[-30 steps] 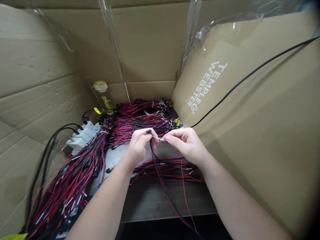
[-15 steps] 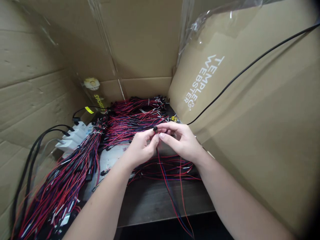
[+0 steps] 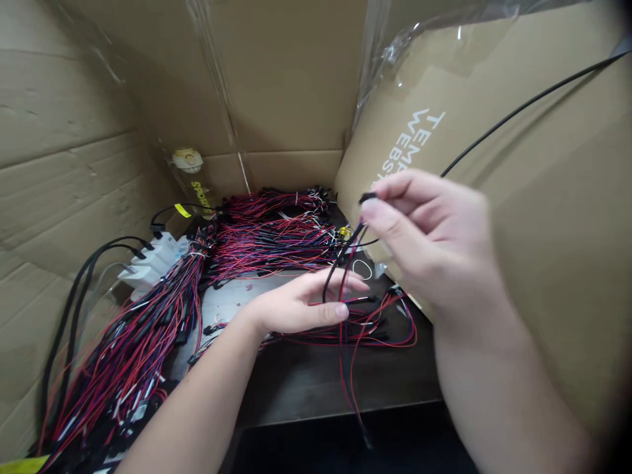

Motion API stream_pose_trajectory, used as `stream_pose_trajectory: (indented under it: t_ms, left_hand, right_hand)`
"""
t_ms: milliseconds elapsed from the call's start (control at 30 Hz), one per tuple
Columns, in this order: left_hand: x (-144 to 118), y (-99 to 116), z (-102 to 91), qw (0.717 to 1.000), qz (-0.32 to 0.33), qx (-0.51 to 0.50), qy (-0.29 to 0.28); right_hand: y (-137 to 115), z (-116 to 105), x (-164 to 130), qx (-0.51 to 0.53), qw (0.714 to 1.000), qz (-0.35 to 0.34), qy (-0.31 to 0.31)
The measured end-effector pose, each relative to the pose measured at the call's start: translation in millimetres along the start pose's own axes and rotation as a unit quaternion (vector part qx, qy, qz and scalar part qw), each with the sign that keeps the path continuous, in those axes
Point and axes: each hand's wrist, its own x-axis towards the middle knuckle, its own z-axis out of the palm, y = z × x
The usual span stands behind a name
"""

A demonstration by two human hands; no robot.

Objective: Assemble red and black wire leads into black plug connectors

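Observation:
Between the thumb and fingers of my right hand (image 3: 437,240) is pinched the black connector end (image 3: 368,197) of a wire harness. Its red, black and blue wires (image 3: 342,359) hang down past the table's front edge, with a small dark end at the bottom. My left hand (image 3: 296,304) is lower and to the left, thumb and fingers apart, the wires running loosely through the gap. Whether they touch its fingers I cannot tell. Beneath that hand, more red and black harnesses (image 3: 390,339) lie on the dark table.
Bundled harnesses (image 3: 276,230) fill the back of the table, and a large tied bundle (image 3: 143,342) spreads down the left. A white power strip (image 3: 155,263) with black plugs stands beside it. Cardboard walls (image 3: 291,85) enclose the space; a black cable (image 3: 533,102) crosses the right one.
My hands were together at the connector and have separated. My right hand has lifted the connector up and to the right, while my left has dropped lower and opened around the wires.

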Motion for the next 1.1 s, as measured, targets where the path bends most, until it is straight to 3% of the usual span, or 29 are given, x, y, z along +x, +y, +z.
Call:
stream_pose_trajectory:
  t_ms: [133, 233, 333, 400, 433, 467, 500, 567, 633, 700, 900, 1100]
  left_hand:
    - [-3, 8, 3.8, 0.974, -0.037, -0.147, -0.166]
    - [-11, 17, -1.5, 0.952, -0.056, -0.236, -0.184]
    - [-27, 31, -22.1, 0.959, -0.079, -0.265, -0.061]
    - [-41, 38, -42.8, 0.973, -0.105, -0.174, 0.11]
    - [-49, 40, -53.9, 0.967, -0.122, -0.1, 0.202]
    - [-55, 40, -64.6, 0.949, -0.155, -0.019, 0.274]
    - [-61, 39, -74.6, 0.913, -0.198, 0.068, 0.35]
    - [-70, 32, -91.0, 0.839, -0.273, 0.214, 0.42]
    - [-75, 22, -102.2, 0.791, -0.29, 0.298, 0.448]
    - [-77, 11, -109.3, 0.772, -0.292, 0.345, 0.448]
    - [-77, -18, -121.0, 0.768, -0.276, 0.389, 0.428]
    - [-77, -32, -125.7, 0.765, -0.287, 0.374, 0.439]
  right_hand:
    - [-38, -11, 27, -0.101, 0.99, -0.076, 0.063]
    - [-35, -17, 56, -0.098, 0.985, -0.096, 0.103]
    - [-12, -19, 81, -0.097, 0.984, -0.073, 0.133]
    - [9, -18, 89, -0.104, 0.98, -0.037, 0.165]
    - [20, -16, 90, -0.117, 0.975, -0.011, 0.188]
    - [31, -13, 88, -0.132, 0.973, 0.025, 0.187]
    - [42, -10, 85, -0.147, 0.971, 0.072, 0.173]
    - [65, -3, 73, -0.152, 0.964, 0.179, 0.126]
    - [86, 3, 59, -0.131, 0.951, 0.264, 0.097]
    - [105, 6, 46, -0.118, 0.942, 0.301, 0.094]
    - [135, 4, 23, -0.055, 0.898, 0.432, 0.062]
    - [145, 7, 18, -0.005, 0.87, 0.49, 0.054]
